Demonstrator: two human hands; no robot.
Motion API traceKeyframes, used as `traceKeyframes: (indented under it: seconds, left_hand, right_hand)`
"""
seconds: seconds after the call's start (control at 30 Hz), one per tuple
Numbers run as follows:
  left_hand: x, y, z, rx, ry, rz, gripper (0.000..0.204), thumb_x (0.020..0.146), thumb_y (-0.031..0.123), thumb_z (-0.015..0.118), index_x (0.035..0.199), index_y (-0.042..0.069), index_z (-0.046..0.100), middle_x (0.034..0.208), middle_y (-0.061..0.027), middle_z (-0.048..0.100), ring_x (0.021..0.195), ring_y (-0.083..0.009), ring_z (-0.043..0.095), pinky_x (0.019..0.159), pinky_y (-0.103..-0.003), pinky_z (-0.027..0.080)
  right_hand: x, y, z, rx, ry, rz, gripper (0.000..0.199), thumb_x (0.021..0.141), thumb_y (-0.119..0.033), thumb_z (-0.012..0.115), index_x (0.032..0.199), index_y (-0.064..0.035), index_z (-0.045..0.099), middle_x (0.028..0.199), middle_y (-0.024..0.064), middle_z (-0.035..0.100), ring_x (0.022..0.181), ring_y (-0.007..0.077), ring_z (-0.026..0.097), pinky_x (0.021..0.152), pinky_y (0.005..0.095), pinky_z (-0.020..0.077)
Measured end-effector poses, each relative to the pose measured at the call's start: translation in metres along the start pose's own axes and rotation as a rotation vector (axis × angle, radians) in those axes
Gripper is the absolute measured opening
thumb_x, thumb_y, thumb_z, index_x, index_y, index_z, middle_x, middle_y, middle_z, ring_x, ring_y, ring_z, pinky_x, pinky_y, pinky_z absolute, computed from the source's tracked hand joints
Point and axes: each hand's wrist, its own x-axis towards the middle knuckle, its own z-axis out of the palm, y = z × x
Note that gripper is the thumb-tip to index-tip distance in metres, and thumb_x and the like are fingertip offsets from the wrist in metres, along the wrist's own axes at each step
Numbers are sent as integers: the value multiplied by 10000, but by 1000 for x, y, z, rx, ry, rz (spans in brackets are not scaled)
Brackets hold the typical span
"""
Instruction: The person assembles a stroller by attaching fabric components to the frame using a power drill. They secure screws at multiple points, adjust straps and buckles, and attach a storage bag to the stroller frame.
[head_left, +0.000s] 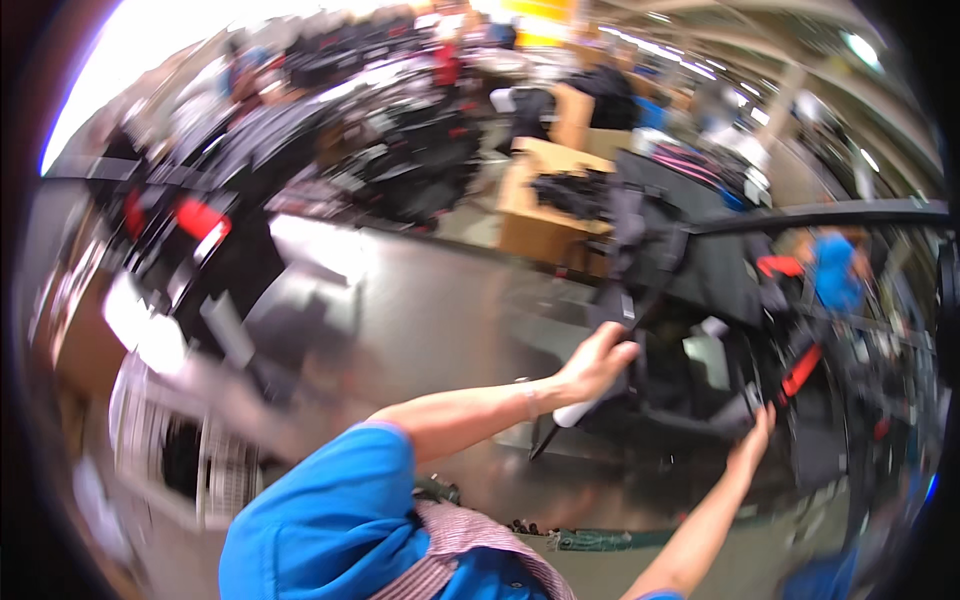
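Observation:
On the right part of the metal table lies a black fabric item with straps [680,375], which looks like a backpack or bag. A pale patch [708,360], perhaps a label, shows on it. My left hand [598,366] is closed on its left edge, thumb uppermost; a small white piece [573,413] sticks out below the wrist. At the item's right side, my right hand [760,432] is closed on the edge, its fingers partly hidden. A red strip [800,372] lies just beyond the right hand. Motion blur hides finer detail.
The shiny metal table [430,300] spans the middle. Behind it stands a cardboard box [545,235] with black items. More black goods with a red piece [203,218] lie at left, above a white basket [225,470]. A dark bar [820,217] crosses at right, near a blue-clad person [836,275].

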Motion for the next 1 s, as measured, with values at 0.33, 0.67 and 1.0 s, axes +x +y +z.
traceKeyframes:
  seconds: [0.33,0.67,1.0]
  left_hand:
    - [-47,60,-178,193,288,161,236,978,251,558,944,18,540,758,-22,507,715,-119,501,625,-316,443]
    - [-169,67,-442,523,553,-17,326,1003,247,465,1198,32,614,1183,-66,613,1119,-169,535,987,-312,381]
    - [-257,138,-410,690,1130,794,175,948,5,538,1097,-80,573,1052,-153,630,916,-213,608,837,-307,506]
  right_hand:
    - [-129,-15,131,162,-331,-18,675,942,-260,571,1516,-76,269,1502,79,357,1337,243,389,1100,411,312]
    - [-278,44,322,-175,-615,-421,886,808,-296,724,1425,104,229,1441,270,295,1309,331,358,1119,386,260]
    - [-398,27,385,-134,-799,-569,1067,735,-378,768,1469,91,153,1467,331,282,1367,464,296,1152,454,250]
